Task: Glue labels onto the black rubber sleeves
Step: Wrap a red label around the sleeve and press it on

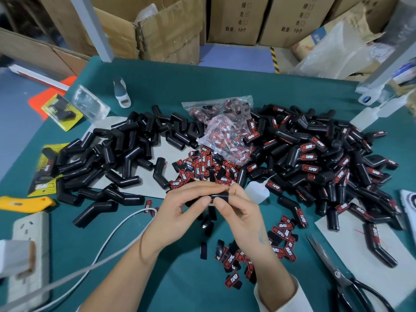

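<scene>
**Label pressed onto a held sleeve**

A black sleeve (219, 196) is held at the centre of the view, just above the table (225, 82), pinched between the left hand (186, 206) and the right hand (238, 210); fingers and thumbs of both are curled round it. Whether a label is already under the fingertips cannot be told. For a good bond, the label is best seated flat and square, then pressed firmly until the glue takes, with fingers kept off any squeezed-out glue.

The sleeve is a glossy, bent rubber tube. Unlabelled sleeves (117, 158) are heaped at 10 o'clock, labelled ones (319, 158) at 2 o'clock. Loose red-and-black labels (202, 167) are scattered at 12 o'clock, and the glue bottle (256, 191) lies just at 3 o'clock.
</scene>
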`<state>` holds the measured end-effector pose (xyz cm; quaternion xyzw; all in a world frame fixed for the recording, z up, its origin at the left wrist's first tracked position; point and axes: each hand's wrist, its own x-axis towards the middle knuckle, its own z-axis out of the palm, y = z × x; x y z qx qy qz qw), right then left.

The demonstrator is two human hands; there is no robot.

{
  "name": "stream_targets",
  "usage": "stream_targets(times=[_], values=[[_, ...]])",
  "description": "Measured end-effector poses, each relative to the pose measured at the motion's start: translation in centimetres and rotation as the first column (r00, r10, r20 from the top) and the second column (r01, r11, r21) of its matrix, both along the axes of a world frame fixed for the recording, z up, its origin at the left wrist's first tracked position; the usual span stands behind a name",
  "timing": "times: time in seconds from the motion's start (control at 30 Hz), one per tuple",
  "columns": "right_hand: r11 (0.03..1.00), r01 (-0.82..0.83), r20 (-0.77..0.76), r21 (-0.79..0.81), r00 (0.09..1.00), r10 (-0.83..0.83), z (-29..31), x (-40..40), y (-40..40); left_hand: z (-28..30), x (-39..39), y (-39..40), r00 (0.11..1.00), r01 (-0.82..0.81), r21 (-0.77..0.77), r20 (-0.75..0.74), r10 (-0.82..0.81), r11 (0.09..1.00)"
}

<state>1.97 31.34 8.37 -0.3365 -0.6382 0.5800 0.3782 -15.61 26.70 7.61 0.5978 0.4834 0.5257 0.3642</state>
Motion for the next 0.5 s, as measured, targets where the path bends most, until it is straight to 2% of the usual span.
stream_targets(times=[0.17,0.27,0.37,0.43,0.5], values=[[1.000,0.002,0.037,0.017,0.999,-0.002,-0.24,-0.03,0.02,0.13,0.12,-0.06,1.000,0.006,-0.026,0.022,-0.006,1.000],[0.998,-0.020,0.012,-0.054,1.000,0.021,-0.09,0.11,0.23,0.24,0.15,-0.09,1.000,-0.020,0.039,0.006,0.020,0.999],[0.976,-0.067,-0.027,-0.209,0.998,0.062,-0.38,0.50,0.46,0.38,0.25,-0.06,0.981,-0.158,0.159,-0.086,0.173,0.975],[0.945,-0.143,-0.118,-0.292,0.987,0.113,-0.44,0.55,0.49,0.02,0.49,-0.22,0.952,-0.229,0.229,-0.152,0.267,0.946],[0.918,-0.216,-0.202,-0.332,0.967,0.154,-0.22,0.51,0.43,-0.43,0.60,-0.42,0.921,-0.303,0.231,-0.177,0.346,0.925]])
